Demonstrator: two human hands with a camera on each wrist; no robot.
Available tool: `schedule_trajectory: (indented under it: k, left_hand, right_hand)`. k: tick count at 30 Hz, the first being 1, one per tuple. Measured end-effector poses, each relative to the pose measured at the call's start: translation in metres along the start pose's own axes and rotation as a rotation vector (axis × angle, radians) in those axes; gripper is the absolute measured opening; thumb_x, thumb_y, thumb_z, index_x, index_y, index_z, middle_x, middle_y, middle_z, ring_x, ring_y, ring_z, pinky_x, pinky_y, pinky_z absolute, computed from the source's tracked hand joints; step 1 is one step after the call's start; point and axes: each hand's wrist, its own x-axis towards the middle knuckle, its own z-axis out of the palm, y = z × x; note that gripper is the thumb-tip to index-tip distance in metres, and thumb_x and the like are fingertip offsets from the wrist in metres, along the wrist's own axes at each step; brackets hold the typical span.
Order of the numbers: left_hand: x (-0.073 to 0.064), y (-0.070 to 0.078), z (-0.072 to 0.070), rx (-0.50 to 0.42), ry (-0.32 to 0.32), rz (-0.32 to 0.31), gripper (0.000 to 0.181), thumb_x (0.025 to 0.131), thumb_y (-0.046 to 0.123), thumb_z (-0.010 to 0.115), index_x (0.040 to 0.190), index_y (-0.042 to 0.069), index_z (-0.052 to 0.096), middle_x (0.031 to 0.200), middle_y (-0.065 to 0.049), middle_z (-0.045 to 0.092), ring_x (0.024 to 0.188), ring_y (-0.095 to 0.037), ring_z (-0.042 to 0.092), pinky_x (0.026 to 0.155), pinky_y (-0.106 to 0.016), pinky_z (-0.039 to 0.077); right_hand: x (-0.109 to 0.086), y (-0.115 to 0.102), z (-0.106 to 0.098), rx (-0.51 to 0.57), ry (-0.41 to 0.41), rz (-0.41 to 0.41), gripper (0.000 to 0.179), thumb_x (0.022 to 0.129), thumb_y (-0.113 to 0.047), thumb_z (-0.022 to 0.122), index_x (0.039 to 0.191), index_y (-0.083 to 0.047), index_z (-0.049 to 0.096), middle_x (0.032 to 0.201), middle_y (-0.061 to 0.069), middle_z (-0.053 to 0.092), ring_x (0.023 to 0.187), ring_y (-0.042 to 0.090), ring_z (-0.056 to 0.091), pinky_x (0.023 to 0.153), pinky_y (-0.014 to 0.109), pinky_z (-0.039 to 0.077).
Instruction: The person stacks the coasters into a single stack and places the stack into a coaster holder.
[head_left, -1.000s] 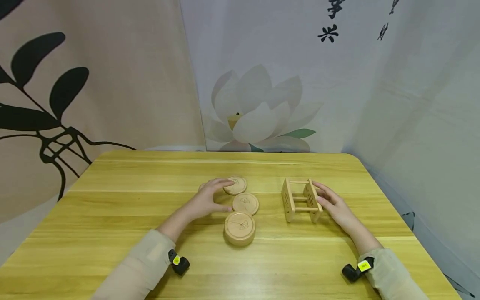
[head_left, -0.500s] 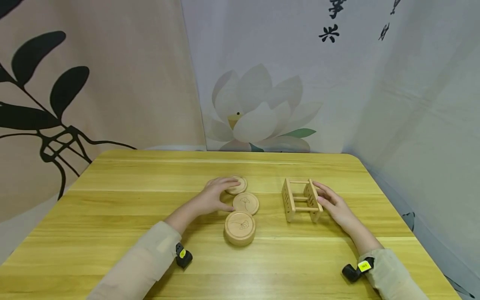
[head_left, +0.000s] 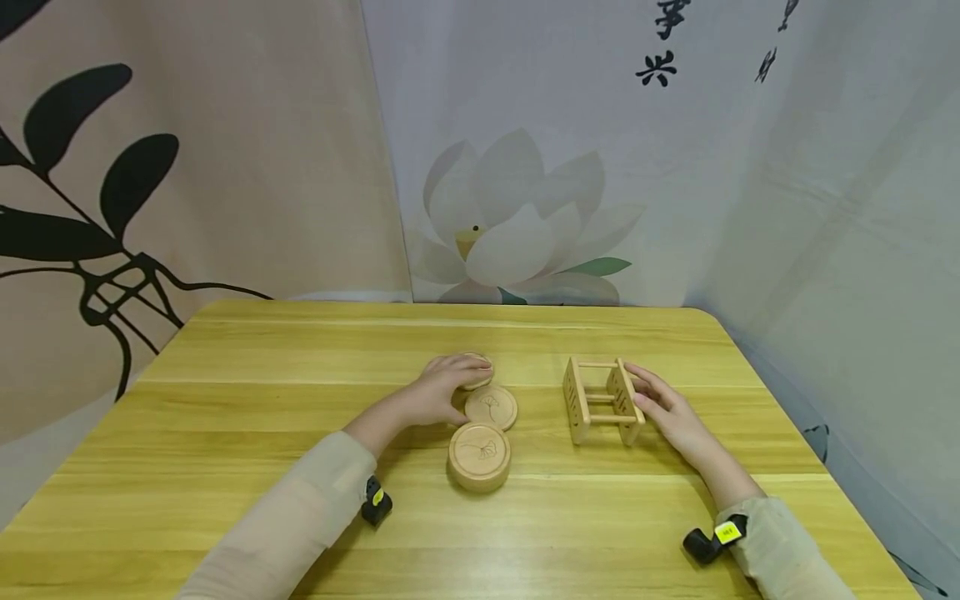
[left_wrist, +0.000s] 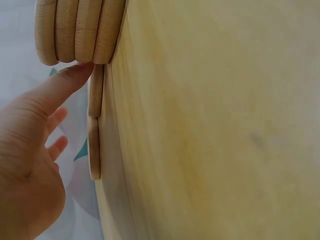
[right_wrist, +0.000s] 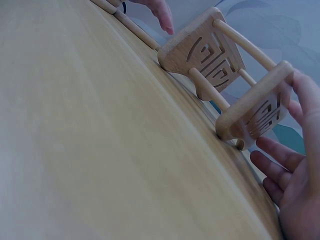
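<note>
My left hand (head_left: 438,393) spreads over the round wooden coasters. Its fingers reach across the far coaster (head_left: 487,380), mostly hiding it, and its thumb lies beside the middle coaster (head_left: 492,407). In the left wrist view the thumb tip meets the edge of the coaster stack (left_wrist: 80,30), just above the single coaster (left_wrist: 96,92). On the head view's right, my right hand (head_left: 671,412) rests its fingers against the outer side of a small wooden coaster rack (head_left: 579,400). In the right wrist view the same rack (right_wrist: 240,112) stands with cut-out side panels joined by rods, holding no coaster.
The wooden table (head_left: 225,400) ends at a printed cloth backdrop (head_left: 525,208) behind. A black wrist camera (head_left: 375,502) sits on the left sleeve, another camera (head_left: 712,542) on the right. Bare tabletop lies between the coasters and the rack.
My left hand has moved rightward over the coasters, covering more of the far one. The right hand and the rack have not moved.
</note>
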Motion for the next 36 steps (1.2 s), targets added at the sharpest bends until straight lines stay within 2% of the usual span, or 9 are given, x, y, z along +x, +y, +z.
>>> schedule_trajectory:
  k: [10, 18, 30, 36]
  left_hand:
    - [0.007, -0.001, -0.001, 0.089, -0.085, 0.022, 0.081, 0.071, 0.018, 0.085, 0.141, 0.004, 0.047, 0.146, -0.009, 0.042, 0.137, -0.031, 0.026, 0.108, -0.055, 0.016]
    - [0.015, -0.006, -0.003, 0.09, -0.16, 0.022, 0.082, 0.071, 0.026, 0.086, 0.142, 0.009, 0.048, 0.144, -0.006, 0.043, 0.137, -0.032, 0.025, 0.11, -0.053, 0.013]
    - [0.023, 0.002, -0.009, 0.104, -0.288, -0.016, 0.075, 0.074, 0.015, 0.083, 0.141, 0.014, 0.049, 0.146, -0.002, 0.042, 0.139, -0.031, 0.021, 0.112, -0.051, 0.008]
    - [0.025, 0.003, -0.008, 0.113, -0.305, -0.024, 0.073, 0.074, 0.016, 0.083, 0.14, 0.016, 0.051, 0.144, 0.0, 0.044, 0.137, -0.029, 0.025, 0.112, -0.051, 0.009]
  right_hand:
    - [0.0, 0.0, 0.0, 0.011, 0.002, -0.006, 0.051, 0.103, -0.015, 0.044, 0.151, -0.009, 0.029, 0.138, 0.025, 0.044, 0.112, 0.004, 0.05, 0.089, 0.017, 0.04]
    - [0.0, 0.0, 0.0, 0.001, 0.005, -0.002, 0.051, 0.103, -0.016, 0.045, 0.151, -0.011, 0.03, 0.137, 0.024, 0.046, 0.112, 0.004, 0.05, 0.09, 0.018, 0.039]
    - [0.0, 0.001, 0.0, -0.024, 0.017, 0.0, 0.049, 0.103, -0.018, 0.045, 0.15, -0.012, 0.032, 0.136, 0.025, 0.046, 0.112, 0.004, 0.05, 0.09, 0.018, 0.039]
    - [0.0, 0.001, 0.001, -0.02, 0.018, -0.005, 0.049, 0.103, -0.016, 0.045, 0.15, -0.011, 0.032, 0.136, 0.025, 0.046, 0.112, 0.004, 0.05, 0.09, 0.018, 0.039]
